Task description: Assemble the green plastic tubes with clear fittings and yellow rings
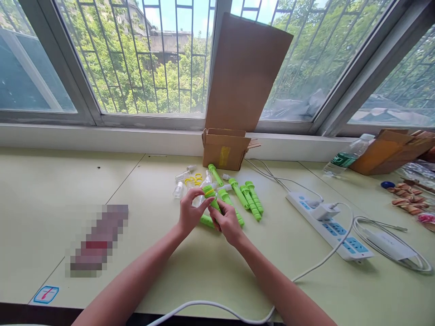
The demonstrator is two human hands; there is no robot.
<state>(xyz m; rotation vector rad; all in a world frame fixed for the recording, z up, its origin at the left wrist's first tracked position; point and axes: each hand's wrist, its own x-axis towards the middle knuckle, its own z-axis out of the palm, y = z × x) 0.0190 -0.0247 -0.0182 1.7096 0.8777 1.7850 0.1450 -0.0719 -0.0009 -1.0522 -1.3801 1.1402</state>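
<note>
Held up over the middle of the table is a green plastic tube (210, 193) with a wide ribbed head and a yellow ring around it. My left hand (190, 211) pinches the ringed head between thumb and fingers. Lower down, my right hand (228, 222) is closed around the tube's shaft. Another green tube (206, 221) lies partly hidden below my hands. Beyond them are several loose yellow rings (197, 177) and clear plastic caps (178, 189). To the right lie more green tubes (250, 201), some with ridged shafts.
A cardboard box (224, 151) with a raised flap stands against the window sill. On the right are a white power strip (329, 226), a coiled cable (390, 242) and a tilted water bottle (350, 156). A white cord (316, 267) passes under my right forearm. A blurred object (98, 240) lies at left.
</note>
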